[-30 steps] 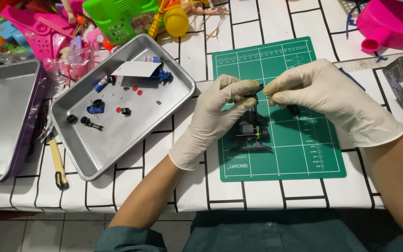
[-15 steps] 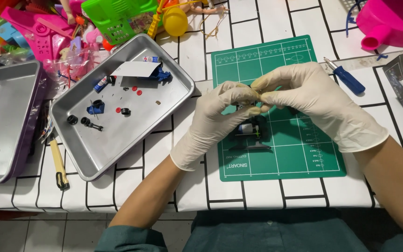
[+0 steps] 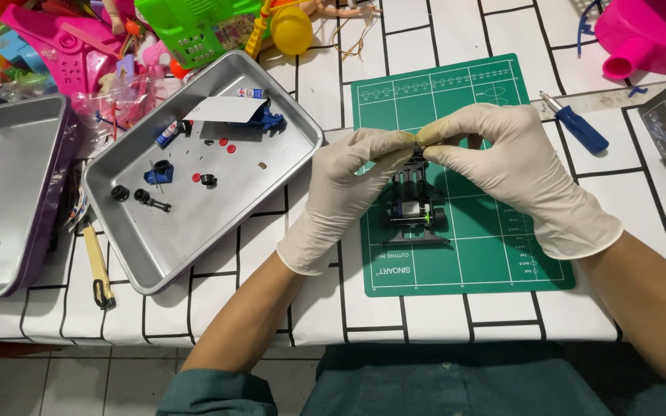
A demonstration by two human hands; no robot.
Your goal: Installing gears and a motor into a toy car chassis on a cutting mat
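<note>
Left hand: the left hand (image 3: 344, 189), in a cream latex glove, is closed to a pinch with thumb and forefinger tips pressed on the far end of the small black toy car chassis (image 3: 413, 202).
Right hand: the right hand (image 3: 502, 166), gloved the same, is curled in a matching pinch on that far end; its fingertips meet the left hand's.
Chassis position: it stands over the middle of the green gridded cutting mat (image 3: 495, 254), its near end with the black wheels low on the mat, its far end lifted into the fingers.
Chassis look: a narrow black plastic frame, open on top, with a pale metallic block and a speck of green near the wheels; what the fingertips cover is hidden.
Risk: both grips are fingertip-only through slick gloves, so the frame could slip and drop onto the mat; squeezing or bending the thin end might snap it.
Nearby: a silver metal tray (image 3: 271, 192) holding small black, blue and red parts lies on the white tiled counter (image 3: 325, 85); a blue-handled screwdriver (image 3: 578, 123) lies right of the mat.
</note>
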